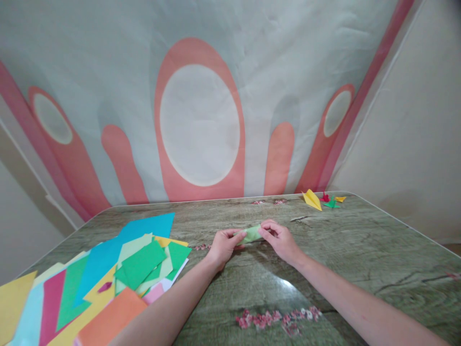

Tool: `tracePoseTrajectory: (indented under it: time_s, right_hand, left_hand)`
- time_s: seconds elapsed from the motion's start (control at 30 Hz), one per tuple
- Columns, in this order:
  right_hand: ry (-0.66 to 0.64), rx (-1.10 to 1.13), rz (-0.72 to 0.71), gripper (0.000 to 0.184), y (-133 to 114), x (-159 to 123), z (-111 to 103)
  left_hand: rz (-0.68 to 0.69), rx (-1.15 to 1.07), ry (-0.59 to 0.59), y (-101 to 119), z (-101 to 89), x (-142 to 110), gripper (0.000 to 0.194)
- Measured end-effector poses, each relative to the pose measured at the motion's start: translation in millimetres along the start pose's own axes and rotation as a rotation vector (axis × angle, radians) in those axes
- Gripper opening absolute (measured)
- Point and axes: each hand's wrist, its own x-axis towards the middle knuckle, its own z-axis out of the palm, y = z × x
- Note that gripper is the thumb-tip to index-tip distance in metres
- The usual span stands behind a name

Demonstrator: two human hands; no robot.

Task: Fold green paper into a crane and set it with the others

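A small folded piece of light green paper (253, 234) is held just above the middle of the table, stretched between both hands. My left hand (226, 246) pinches its left end, thumb on top and fingers behind and below. At the right end, my right hand (279, 240) grips the paper between thumb and fingertips. The paper looks like a narrow strip, slightly tilted up to the right. The fingers hide its two ends.
Coloured paper sheets (144, 262) lie in an overlapping pile at the left. A yellow paper plane (311, 200) and small folded figures, among them a green one (332, 203), rest at the back right. The wood-patterned table (360, 250) meets a patterned backdrop (255, 144).
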Motion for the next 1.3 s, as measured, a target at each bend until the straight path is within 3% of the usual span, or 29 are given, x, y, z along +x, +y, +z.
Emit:
tracePoseTrajectory:
  time_s: [0.3, 1.3]
  right_hand:
    - [-0.032, 0.166, 0.202, 0.029, 2.2, -2.8, 3.3]
    - [0.002, 0.095, 0.118, 0.024, 3.7, -2.7, 2.3]
  left_hand:
    - [-0.004, -0.078, -0.004, -4.6, 0.6, 1.7, 0.043]
    - [-0.053, -0.158, -0.021, -2.3, -0.8, 2.1, 0.041]
